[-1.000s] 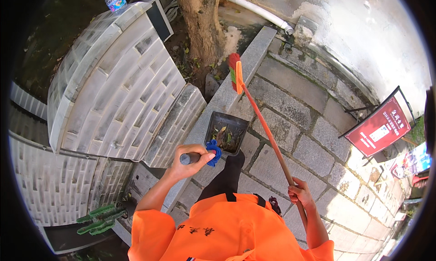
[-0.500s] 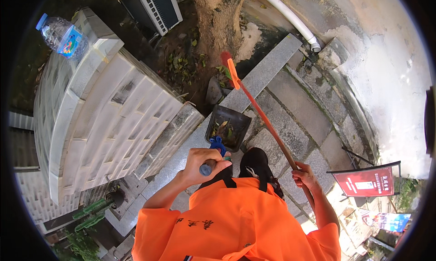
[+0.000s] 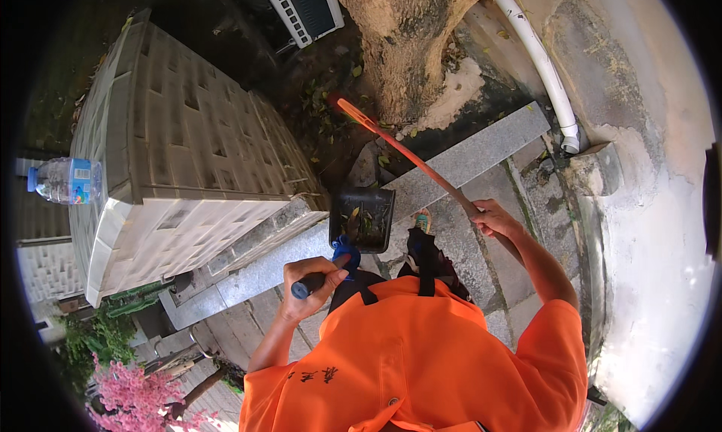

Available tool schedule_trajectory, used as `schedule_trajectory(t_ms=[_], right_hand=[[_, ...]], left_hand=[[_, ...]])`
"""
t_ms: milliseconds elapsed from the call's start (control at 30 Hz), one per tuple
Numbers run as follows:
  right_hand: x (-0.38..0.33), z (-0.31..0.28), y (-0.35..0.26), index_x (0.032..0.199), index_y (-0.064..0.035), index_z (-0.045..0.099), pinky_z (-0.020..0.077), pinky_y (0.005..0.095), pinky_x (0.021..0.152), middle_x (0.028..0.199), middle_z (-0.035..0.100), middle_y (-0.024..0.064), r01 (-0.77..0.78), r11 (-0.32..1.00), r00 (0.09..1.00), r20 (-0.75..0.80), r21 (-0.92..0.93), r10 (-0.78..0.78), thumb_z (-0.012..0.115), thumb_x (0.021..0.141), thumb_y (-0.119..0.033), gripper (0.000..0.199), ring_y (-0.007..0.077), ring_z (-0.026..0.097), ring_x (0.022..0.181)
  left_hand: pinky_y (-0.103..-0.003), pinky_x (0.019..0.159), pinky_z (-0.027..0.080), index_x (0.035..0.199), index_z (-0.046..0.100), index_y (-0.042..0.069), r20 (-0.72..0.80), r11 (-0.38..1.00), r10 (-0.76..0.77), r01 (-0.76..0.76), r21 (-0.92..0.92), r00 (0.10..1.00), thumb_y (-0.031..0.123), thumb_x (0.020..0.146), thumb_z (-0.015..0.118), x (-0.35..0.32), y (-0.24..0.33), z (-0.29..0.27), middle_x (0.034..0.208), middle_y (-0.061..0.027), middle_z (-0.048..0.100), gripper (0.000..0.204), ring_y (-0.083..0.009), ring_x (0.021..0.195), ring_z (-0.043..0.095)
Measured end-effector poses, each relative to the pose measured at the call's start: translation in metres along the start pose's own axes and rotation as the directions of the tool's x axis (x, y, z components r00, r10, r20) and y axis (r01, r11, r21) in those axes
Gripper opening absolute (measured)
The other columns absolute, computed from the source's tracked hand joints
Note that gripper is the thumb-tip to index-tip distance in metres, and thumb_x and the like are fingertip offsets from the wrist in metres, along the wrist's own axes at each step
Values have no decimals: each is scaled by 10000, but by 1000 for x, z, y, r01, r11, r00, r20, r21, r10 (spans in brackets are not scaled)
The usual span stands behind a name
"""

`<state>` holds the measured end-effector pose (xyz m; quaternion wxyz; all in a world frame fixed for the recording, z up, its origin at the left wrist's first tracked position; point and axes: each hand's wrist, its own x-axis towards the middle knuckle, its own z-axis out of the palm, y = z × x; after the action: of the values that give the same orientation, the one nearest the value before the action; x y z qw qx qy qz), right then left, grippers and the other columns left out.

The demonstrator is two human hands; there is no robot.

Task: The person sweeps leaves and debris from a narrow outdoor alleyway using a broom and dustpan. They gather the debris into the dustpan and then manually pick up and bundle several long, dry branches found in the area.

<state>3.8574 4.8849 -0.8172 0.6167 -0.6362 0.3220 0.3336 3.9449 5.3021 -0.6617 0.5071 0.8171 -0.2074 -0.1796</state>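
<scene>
My left hand [image 3: 310,275] is closed around the dark grip of a long-handled dustpan. The black pan [image 3: 374,245] hangs below it, near my feet, with dry leaves [image 3: 364,220] inside and a blue joint [image 3: 346,253] at its handle. In my right hand [image 3: 498,220] is the shaft of a broom [image 3: 421,163], brown near my fingers and orange-red farther out. The broom's far end reaches over the dark soil left of the tree trunk, its reddish tip blurred.
A granite kerb [image 3: 481,150] borders the soil and tree trunk [image 3: 406,48]. A plastic bottle [image 3: 66,181] stands on the brick wall [image 3: 203,146] at left. A white drainpipe [image 3: 538,63] runs down the right wall. An outdoor air-conditioner unit [image 3: 304,11] sits at the back.
The broom's end has swung left and outward, from over the kerb to over the soil. My right hand has risen with the shaft. My view has turned, shifting the surroundings.
</scene>
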Motion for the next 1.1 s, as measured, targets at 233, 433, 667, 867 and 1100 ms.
schedule_trajectory(t_ms=[233,433,667,867,1100], right_hand=[[-49,-81,-31,1104,-42,510,252,234,323,568,442,7,-49,985,998,36,167,44,549,824,-50,282,67,355,381],[-74,-116,-25,896,-49,516,221,246,304,551,423,20,-258,945,965,105,201,241,550,834,-50,70,74,340,349],[6,-67,-66,980,-46,501,266,243,325,582,440,7,-118,991,986,108,-68,125,545,835,-59,153,67,355,374],[2,-49,-101,1183,-32,456,299,250,337,596,455,-3,62,993,991,125,-105,-49,542,847,-77,350,70,386,386],[-13,-35,-89,1249,-29,435,299,248,349,582,452,0,75,994,994,88,-82,-68,540,852,-64,412,68,383,391]], left_hand=[[-277,448,384,662,635,21,-128,998,-61,63,5,990,83,758,693,37,33,38,557,-81,572,128,-143,469,513],[-298,479,419,642,612,9,-129,999,42,-41,7,991,45,708,716,32,35,46,562,-94,568,128,-229,485,538],[-299,466,414,630,615,20,-186,999,-12,3,-50,982,87,715,744,40,18,40,557,-87,569,168,-197,476,539],[-302,447,395,629,613,5,-270,1000,10,-10,1,963,180,741,745,69,-6,27,538,-81,550,247,-191,438,495],[-313,445,403,614,611,8,-395,997,-14,-19,-79,919,210,772,711,126,-77,25,524,-94,555,276,-190,441,517]])
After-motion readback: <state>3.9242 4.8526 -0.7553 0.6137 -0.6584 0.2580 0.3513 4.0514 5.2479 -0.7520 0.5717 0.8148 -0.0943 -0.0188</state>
